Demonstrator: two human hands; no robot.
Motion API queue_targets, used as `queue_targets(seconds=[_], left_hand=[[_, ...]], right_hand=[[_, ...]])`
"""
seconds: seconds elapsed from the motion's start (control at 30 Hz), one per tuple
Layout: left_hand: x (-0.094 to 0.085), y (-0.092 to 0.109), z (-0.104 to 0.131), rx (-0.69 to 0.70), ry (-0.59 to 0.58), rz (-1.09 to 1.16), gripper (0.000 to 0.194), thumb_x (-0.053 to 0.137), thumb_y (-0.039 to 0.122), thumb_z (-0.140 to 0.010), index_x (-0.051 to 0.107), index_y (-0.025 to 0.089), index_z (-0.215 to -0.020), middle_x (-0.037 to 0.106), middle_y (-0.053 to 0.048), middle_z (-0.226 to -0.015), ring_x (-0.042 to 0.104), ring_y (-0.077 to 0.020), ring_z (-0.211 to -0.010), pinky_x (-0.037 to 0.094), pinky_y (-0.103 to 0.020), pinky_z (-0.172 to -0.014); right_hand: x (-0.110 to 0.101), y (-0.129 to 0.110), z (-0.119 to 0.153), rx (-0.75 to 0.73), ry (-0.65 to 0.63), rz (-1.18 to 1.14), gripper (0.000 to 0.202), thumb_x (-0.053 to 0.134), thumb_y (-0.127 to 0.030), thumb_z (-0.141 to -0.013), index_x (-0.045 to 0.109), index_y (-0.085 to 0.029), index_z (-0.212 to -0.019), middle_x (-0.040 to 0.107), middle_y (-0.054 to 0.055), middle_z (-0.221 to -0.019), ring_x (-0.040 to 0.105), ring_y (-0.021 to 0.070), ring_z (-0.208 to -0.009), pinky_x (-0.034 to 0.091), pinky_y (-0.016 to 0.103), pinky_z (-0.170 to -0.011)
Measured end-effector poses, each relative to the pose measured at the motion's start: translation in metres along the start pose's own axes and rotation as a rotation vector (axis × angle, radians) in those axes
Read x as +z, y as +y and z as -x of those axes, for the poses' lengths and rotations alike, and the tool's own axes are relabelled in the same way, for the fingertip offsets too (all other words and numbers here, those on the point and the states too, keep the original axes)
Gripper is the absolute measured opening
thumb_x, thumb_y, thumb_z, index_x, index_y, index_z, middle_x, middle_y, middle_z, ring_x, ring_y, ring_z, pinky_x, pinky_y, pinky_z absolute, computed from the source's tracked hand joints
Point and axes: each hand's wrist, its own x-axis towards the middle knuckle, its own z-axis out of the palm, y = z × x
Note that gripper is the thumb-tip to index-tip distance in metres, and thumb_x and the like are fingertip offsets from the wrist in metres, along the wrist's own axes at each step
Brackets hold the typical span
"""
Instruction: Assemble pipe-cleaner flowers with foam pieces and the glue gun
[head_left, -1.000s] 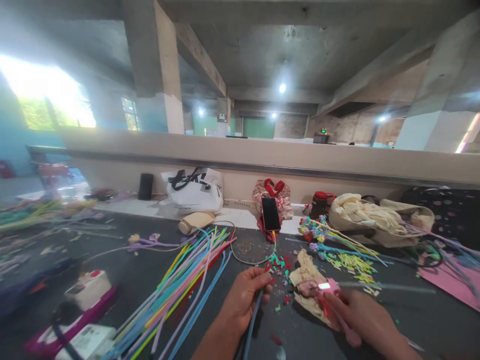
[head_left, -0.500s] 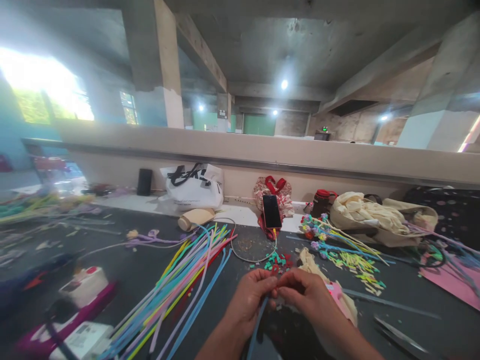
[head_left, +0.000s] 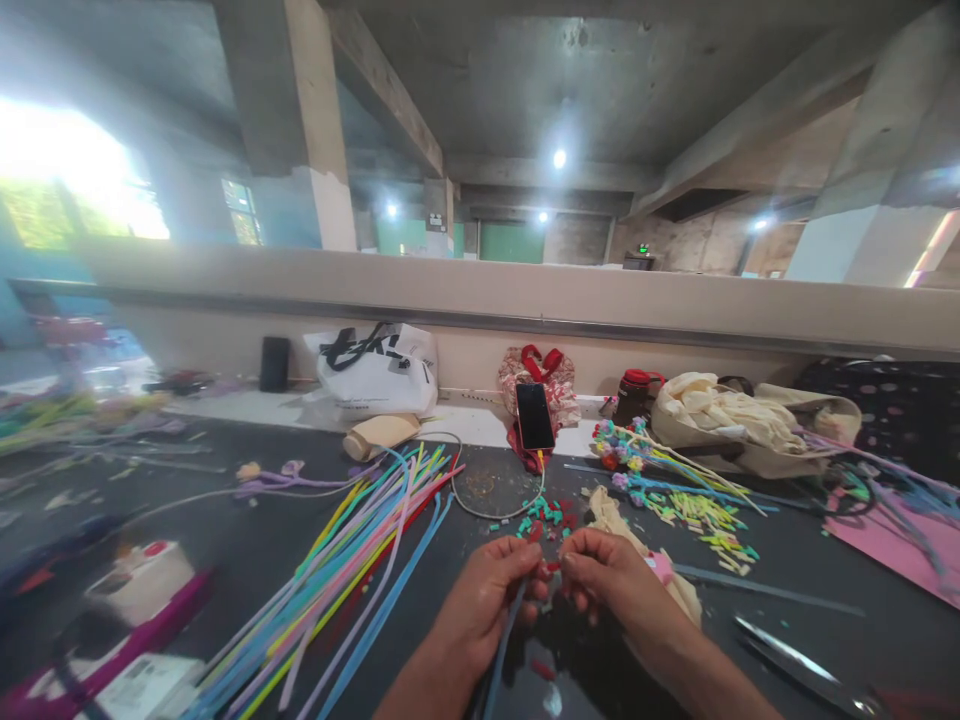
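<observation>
My left hand is closed around a blue-grey chenille stem, which runs down toward the bottom edge. A red bit shows at the top of that hand. A short red piece spans the narrow gap between both hands. My right hand pinches the right end of this red piece; its fingertips are partly hidden. Just beyond the hands lie loose green and red cut pieces. To the left spreads a bundle of coloured chenille stems.
A phone leans on a patterned bag, its cable looping across the table. Scissors lie at the right. Yellow cut pieces and finished-looking flower stems are at the right rear. A white bag stands behind.
My hands have moved slightly apart, and the red piece between them now shows. The whole view has shifted a little, bringing more of the scissors into sight.
</observation>
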Motion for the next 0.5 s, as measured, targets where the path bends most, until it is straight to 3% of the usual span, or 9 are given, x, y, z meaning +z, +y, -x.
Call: queue_targets(seconds=[0.33, 0.5], left_hand=[[0.0004, -0.0043, -0.0033, 0.041, 0.021, -0.044, 0.022, 0.067, 0.022, -0.055, 0.049, 0.015, -0.065, 0.051, 0.005, -0.041, 0.043, -0.0045, -0.033, 0.032, -0.015, -0.035], [0.0, -0.0029, -0.0034, 0.044, 0.048, -0.045, 0.023, 0.067, 0.023, -0.053, 0.049, 0.015, -0.065, 0.051, 0.006, -0.04, 0.041, -0.004, -0.031, 0.03, -0.014, -0.033]], right_hand=[[0.0043, 0.0103, -0.0042, -0.019, 0.028, -0.012, 0.025, 0.058, -0.038, -0.066, 0.054, -0.014, -0.068, 0.049, -0.005, -0.052, 0.046, 0.0067, -0.042, 0.034, 0.016, -0.038], [0.0053, 0.0077, -0.0002, 0.009, -0.017, 0.001, 0.026, 0.056, -0.039, -0.069, 0.053, -0.014, -0.067, 0.052, -0.004, -0.055, 0.048, 0.007, -0.043, 0.032, 0.016, -0.038]])
